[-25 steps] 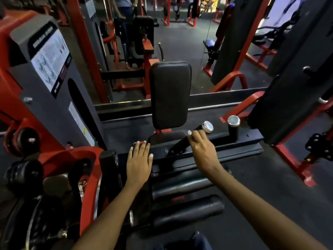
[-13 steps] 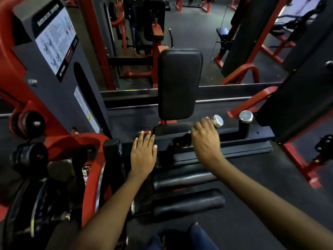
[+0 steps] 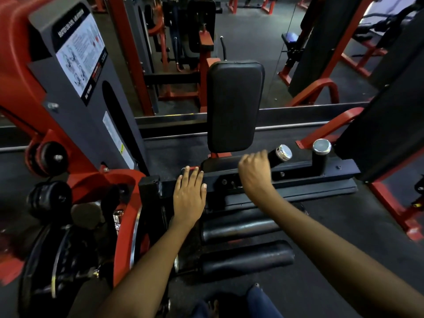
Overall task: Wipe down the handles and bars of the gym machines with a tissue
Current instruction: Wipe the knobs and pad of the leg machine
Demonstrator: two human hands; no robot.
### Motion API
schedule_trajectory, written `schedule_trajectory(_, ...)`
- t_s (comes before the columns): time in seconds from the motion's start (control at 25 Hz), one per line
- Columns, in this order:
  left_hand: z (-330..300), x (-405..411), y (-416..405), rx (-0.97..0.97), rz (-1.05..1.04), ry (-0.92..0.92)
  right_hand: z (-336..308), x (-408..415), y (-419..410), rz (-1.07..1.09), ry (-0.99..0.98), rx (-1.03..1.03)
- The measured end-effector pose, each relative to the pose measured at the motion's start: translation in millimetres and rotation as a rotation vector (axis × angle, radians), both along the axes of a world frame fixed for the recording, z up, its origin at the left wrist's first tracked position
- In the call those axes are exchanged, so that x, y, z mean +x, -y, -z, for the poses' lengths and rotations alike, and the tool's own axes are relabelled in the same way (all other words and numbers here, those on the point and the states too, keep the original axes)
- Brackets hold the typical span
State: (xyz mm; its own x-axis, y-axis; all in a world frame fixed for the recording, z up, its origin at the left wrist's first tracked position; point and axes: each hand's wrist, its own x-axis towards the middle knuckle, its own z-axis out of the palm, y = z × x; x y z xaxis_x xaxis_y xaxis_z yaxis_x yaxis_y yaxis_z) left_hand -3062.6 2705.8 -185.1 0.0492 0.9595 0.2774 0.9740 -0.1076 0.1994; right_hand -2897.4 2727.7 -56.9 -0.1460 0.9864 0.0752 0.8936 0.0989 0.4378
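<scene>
A black handle with a chrome end cap (image 3: 280, 154) slants up to the right from the machine's black crossbar (image 3: 298, 177). My right hand (image 3: 254, 171) is curled round this handle just below the cap. No tissue shows in it; the palm side is hidden. A second, upright black handle with a chrome cap (image 3: 320, 154) stands to the right, untouched. My left hand (image 3: 188, 195) lies flat, fingers straight, on the left end of the crossbar.
A black back pad (image 3: 234, 106) rises behind the handles. The grey and red weight housing with an instruction label (image 3: 78, 53) is on the left. Two black roller pads (image 3: 243, 260) lie below the crossbar. Red-framed machines stand behind and to the right.
My right hand has slid up the slanted handle toward the chrome cap. My left hand stays flat on the crossbar. The camera has tipped down and come closer.
</scene>
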Motion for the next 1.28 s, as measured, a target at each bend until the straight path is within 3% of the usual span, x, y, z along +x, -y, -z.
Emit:
schedule_trajectory(0.08, 1, -2, 0, 0.0, 0.005, -0.01, 14, -15, 0, -0.143, -0.045, -0.266)
schedule_trajectory(0.16, 0, -2, 1, -0.004, 0.007, -0.014, 5, -11, -3, -0.27, -0.049, -0.34)
schedule_trajectory(0.24, 0, -2, 1, -0.001, 0.009, -0.007, -18, 10, -1, -0.24, -0.084, -0.255)
schedule_trajectory(0.32, 0, -1, -1, 0.004, 0.007, 0.014, -34, 38, 3, -0.196, -0.138, -0.029)
schedule_trajectory(0.44, 0, -1, -1, 0.002, 0.009, 0.021, -11, 50, 16, -0.276, -0.137, 0.284)
schedule_trajectory(0.64, 0, -2, -1, 0.008, 0.016, 0.009, 58, 11, 10, -0.563, -0.079, -0.016)
schedule_trajectory(0.76, 1, -3, 0, 0.016, 0.022, 0.016, 39, 41, 7, -0.769, -0.255, 0.079)
schedule_trajectory(0.92, 0, -1, -2, 0.018, 0.005, 0.046, 14, 91, 17, -0.626, -0.443, 0.456)
schedule_trajectory(1.0, 1, 0, -2, 0.009, 0.007, 0.036, 45, 69, 21, -0.573, -0.473, 0.416)
schedule_trajectory(1.16, 1, -3, -1, -0.012, 0.007, 0.012, 90, 27, 15, -0.721, -0.392, 0.109)
schedule_trajectory(1.28, 0, -2, -2, -0.009, 0.004, 0.018, 80, 67, 32, -0.76, -0.534, 0.211)
